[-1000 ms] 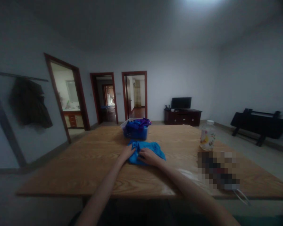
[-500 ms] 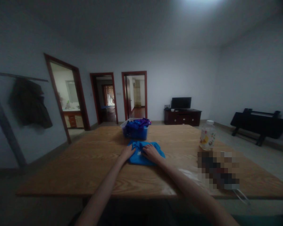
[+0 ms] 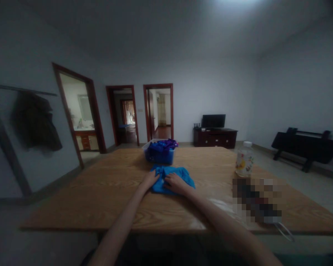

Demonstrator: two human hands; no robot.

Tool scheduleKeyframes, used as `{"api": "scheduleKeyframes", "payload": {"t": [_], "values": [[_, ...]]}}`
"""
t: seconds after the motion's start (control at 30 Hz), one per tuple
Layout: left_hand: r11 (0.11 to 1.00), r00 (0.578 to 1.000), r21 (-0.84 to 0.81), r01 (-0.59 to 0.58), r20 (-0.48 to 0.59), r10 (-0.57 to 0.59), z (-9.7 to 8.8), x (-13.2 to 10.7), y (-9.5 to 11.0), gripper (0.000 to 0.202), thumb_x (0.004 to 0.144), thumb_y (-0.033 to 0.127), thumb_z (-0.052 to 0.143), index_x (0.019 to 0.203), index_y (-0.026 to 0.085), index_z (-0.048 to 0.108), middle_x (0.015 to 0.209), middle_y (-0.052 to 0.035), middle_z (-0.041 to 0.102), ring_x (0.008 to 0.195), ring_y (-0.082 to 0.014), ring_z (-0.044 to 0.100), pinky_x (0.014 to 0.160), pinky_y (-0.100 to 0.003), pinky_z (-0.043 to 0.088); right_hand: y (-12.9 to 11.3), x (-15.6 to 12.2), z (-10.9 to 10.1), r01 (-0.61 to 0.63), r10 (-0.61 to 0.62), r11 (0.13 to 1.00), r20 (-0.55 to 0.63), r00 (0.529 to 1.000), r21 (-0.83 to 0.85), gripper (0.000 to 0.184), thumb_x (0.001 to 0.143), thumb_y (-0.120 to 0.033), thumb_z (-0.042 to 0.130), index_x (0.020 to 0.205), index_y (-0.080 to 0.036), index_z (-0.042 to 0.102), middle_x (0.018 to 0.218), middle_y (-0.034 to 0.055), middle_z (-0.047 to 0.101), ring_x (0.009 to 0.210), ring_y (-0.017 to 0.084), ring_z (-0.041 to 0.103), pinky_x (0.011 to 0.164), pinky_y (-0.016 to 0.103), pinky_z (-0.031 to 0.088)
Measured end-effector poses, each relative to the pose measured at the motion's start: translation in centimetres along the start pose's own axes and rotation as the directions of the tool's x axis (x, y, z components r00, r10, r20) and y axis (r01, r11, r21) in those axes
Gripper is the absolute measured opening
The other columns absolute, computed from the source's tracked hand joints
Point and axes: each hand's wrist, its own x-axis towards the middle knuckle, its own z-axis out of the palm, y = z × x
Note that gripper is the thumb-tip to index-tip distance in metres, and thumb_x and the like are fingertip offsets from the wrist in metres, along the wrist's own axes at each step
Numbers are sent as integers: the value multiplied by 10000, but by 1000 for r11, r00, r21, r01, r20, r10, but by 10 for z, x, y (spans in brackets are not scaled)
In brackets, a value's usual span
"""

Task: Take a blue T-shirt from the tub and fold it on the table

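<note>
A bright blue cloth [image 3: 185,176], folded into a loose bundle with a creased top, lies on the wooden table in front of me. At its left edge my left hand [image 3: 150,180] is closed on the fabric, thumb toward the middle. My right hand [image 3: 176,184] rests over the cloth's centre and right part, its fingers bent and closed on the material. Part of the cloth is hidden under both hands. Just behind it stands a clear plastic bin [image 3: 158,157] filled with dark blue and purple fabric [image 3: 163,146].
On the table's [image 3: 105,192] right side stands a clear bottle [image 3: 244,160] with a white cap and printed flowers. Nearer me lies a blurred-out item [image 3: 256,201] with a pale loop [image 3: 285,232]. A TV cabinet [image 3: 215,137] and a folded black table [image 3: 305,147] stand beyond.
My right hand has shifted slightly left over the cloth, and its fingers have gone from spread out to more bent. The left hand stays in place.
</note>
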Motion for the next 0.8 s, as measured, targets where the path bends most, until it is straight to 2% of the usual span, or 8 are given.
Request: {"api": "scheduleKeyframes", "payload": {"t": [0.27,0.57,0.8], "values": [[999,1000,34,-3,-5,4,-1,-1,1,364,1130,423,553,1339,179,725,1340,-182,807,1228,-316,777,1033,-348,540,3,3,2,-147,148,986,13,989,-75,217,1083,-326,696,1139,-142,797,1185,141,786,1134,285,697,1039,389,448],[1000,1000,26,-6,2,6,-7,-5,6,350,1126,399,546,1330,183,732,1366,-173,799,1246,-304,764,1058,-344,530,-4,-2,-6,7,-7,999,8,1000,34,206,1100,-319,674,1118,-142,777,1161,116,784,1063,238,694,997,341,468],[999,1000,40,12,10,-13,-4,-3,5,364,1133,418,542,1346,185,723,1373,-173,797,1262,-303,761,1071,-342,525,-1,3,-3,-61,62,998,66,996,-17,220,1077,-332,709,1151,-147,802,1185,123,790,1088,259,703,1023,368,455]]}}
